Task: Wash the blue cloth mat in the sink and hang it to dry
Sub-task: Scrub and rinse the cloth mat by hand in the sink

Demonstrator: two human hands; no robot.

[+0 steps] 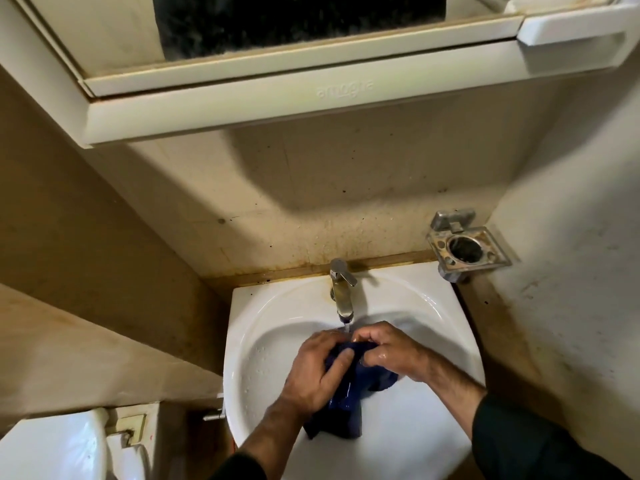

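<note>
Risk of dripping past the white sink (415,445) if hem drags over the near rim. One blue cloth mat (349,389), bunched in the sink under the faucet (341,289), gripped by left hand (315,368) and right hand (391,355), fingers curled. One faucet, running. One holder (465,249) beyond, probably empty.
</note>
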